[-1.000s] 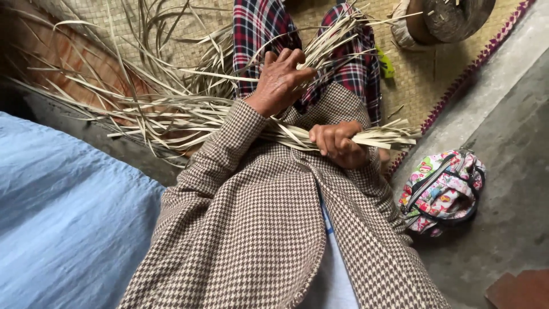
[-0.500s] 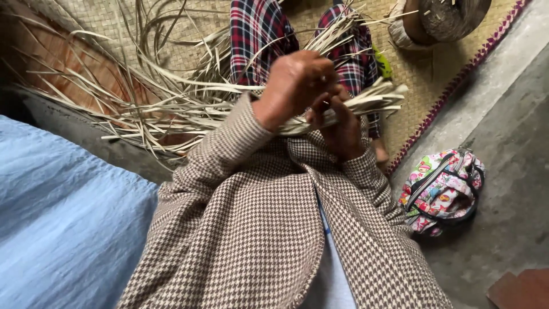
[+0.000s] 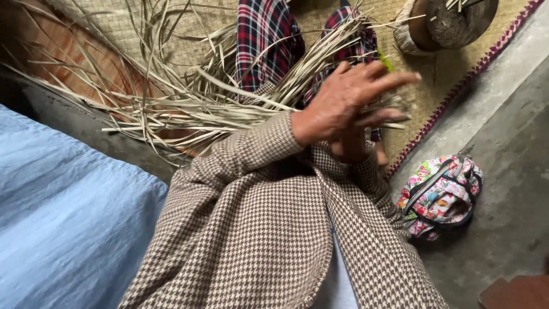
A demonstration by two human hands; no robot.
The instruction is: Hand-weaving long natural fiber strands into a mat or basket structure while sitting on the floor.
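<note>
Our left hand (image 3: 349, 100) reaches across with its fingers (image 3: 394, 80) spread apart, over the bundle of pale dried leaf strips (image 3: 229, 103) that fans out over our lap and the woven straw mat (image 3: 423, 80). Our right hand (image 3: 350, 146) is mostly hidden beneath; we cannot tell its grip. A flowered bag (image 3: 440, 194) sits nearby on the concrete floor (image 3: 503, 143).

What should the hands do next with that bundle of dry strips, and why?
Probably bring the left hand back down to close on the bundle of strips. Its fingers are spread open over the bundle's near end, the right hand is mostly hidden beneath it, and the far ends fan out loosely over the woven mat.
</note>
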